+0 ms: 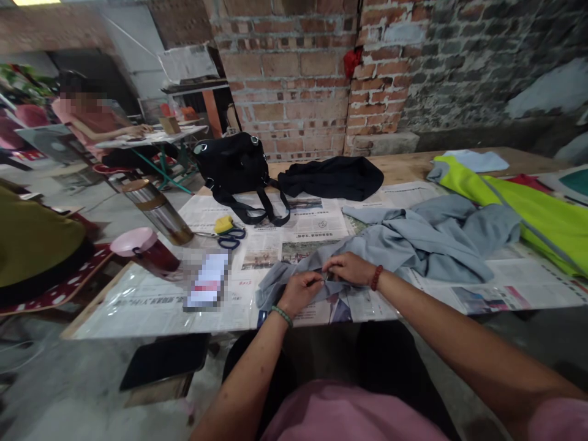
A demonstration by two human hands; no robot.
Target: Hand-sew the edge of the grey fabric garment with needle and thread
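A grey garment point(413, 239) lies crumpled over the newspaper-covered table, its left end under both of my hands. My left hand point(301, 291), with a green bead bracelet at the wrist, is closed with thumb and forefinger pinched at the edge of the cloth. Close by on the right, my right hand point(350, 268), wearing a red bead bracelet, also has its fingers pinched together. A tiny thin thing shows between the two sets of fingertips, too small to name. What each pinch holds is mostly hidden by the fingers.
Left of my hands are a phone point(209, 278), a pink-lidded cup point(147, 251), a steel flask point(158, 211) and scissors point(232, 236). Behind lie a black bag point(234, 162) and black cloth point(331, 177). A yellow safety vest point(528, 205) lies right. Another person point(87, 122) sits at a far table.
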